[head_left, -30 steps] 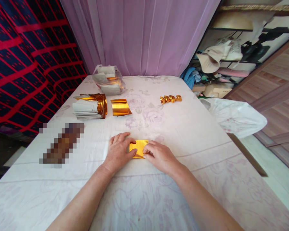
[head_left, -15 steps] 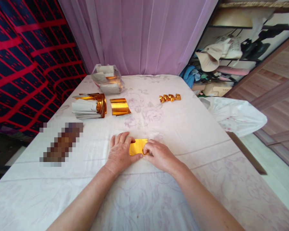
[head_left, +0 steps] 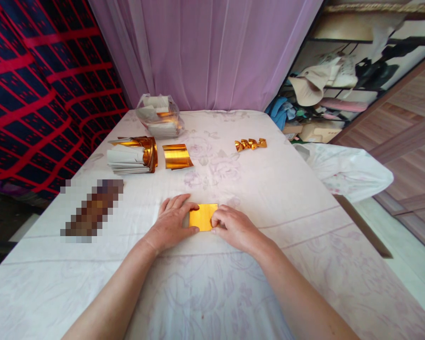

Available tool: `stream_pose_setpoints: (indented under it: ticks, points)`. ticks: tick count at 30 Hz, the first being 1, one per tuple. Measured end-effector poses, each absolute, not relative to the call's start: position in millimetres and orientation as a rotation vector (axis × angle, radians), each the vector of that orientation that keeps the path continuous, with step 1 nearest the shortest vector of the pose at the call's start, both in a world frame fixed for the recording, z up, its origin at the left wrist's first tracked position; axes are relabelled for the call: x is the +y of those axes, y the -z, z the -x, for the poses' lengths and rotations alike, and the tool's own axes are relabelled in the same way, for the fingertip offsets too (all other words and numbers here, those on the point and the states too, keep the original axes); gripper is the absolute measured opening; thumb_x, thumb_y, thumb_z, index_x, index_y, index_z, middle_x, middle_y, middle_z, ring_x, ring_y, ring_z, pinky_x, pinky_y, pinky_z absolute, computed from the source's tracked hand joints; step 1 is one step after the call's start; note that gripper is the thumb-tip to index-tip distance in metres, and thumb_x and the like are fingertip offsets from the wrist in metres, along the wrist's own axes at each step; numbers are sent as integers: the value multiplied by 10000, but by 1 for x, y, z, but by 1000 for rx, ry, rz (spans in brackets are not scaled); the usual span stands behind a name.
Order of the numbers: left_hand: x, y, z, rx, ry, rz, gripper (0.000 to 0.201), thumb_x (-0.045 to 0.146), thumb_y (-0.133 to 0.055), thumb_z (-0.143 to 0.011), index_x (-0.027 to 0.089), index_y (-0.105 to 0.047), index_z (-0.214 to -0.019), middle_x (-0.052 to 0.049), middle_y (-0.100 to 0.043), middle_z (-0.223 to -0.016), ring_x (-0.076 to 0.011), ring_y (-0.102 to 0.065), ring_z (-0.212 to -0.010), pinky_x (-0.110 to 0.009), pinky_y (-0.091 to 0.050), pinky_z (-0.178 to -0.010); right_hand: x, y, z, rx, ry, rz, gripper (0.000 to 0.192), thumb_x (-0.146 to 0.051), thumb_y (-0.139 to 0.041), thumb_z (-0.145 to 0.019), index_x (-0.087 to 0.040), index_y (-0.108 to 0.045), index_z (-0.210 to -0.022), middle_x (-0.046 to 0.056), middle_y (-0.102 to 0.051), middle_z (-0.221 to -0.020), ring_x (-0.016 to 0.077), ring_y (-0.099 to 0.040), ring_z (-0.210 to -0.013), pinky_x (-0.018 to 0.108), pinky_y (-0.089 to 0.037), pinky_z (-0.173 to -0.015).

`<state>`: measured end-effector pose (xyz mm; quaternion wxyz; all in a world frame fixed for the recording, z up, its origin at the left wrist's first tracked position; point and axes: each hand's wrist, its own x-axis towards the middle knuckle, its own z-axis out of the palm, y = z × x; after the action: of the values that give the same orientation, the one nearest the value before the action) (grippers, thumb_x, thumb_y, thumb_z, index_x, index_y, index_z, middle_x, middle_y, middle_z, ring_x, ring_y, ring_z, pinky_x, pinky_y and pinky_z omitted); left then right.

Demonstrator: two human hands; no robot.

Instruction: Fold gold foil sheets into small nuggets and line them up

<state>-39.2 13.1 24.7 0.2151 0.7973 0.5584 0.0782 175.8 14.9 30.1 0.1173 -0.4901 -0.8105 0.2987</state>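
The folded gold foil sheet [head_left: 202, 217] lay flat on the white floral tablecloth [head_left: 290, 189], near the table's front edge and right between your two hands. Your left hand [head_left: 172, 223] rested palm-down against its left edge, fingers held close together and stretched forward, with the thumb tip pressing the sheet's lower left corner. Your right hand [head_left: 233, 227] covered the right edge; its thumb and forefinger were drawn together in a pinch on that edge, the other fingers curled under.

Farther back and to the left sat a single gold foil sheet [head_left: 177, 157], slightly curled, just beside a stack of foil sheets [head_left: 131, 157] lying with white backs up and gold curling over at the right end. Behind those stood a clear plastic bag [head_left: 159, 117] holding more white and gold sheets. Well to the right of the stack, a short row of twisted gold foil pieces [head_left: 250, 144] lay on the cloth. A blurred-out object [head_left: 92, 210] sat near the table's left edge. A lilac curtain [head_left: 205, 52] hung behind the table.
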Motion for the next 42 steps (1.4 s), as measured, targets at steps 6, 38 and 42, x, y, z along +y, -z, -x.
stream_pose_setpoints:
  ticks: [6, 38, 42]
  points:
    - [16, -35, 47, 1453, -121, -2187, 524, 314, -683, -750, 321, -558, -1259, -80, -343, -1522, -283, -284, -1407, -536, -142, -1150, 16, -33, -180, -2385, -891, 1410, 167, -23, -640, -733, -189, -633, -749, -9, -581, -838, 122, -543, -801, 225, -375, -703]
    - [17, -29, 47, 1457, -132, -2204, 556, 306, -661, -747, 291, -521, -1285, -100, -314, -1546, -265, -223, -1446, -527, -86, -1163, -16, -24, -166, -2433, -360, 1327, 515, -331, -562, -896, -177, -467, -1378, 132, -428, -1468, 258, -365, -1357, 437, -279, -1116]
    - [19, -29, 47, 1449, -132, -2199, 557, 334, -660, -740, 305, -518, -1278, -89, -302, -1556, -275, -227, -1447, -540, -96, -1158, -23, -9, -164, -2670, -470, 1299, 563, -424, -484, -939, -207, -394, -1451, 109, -345, -1535, 252, -244, -1436, 538, -111, -1169]
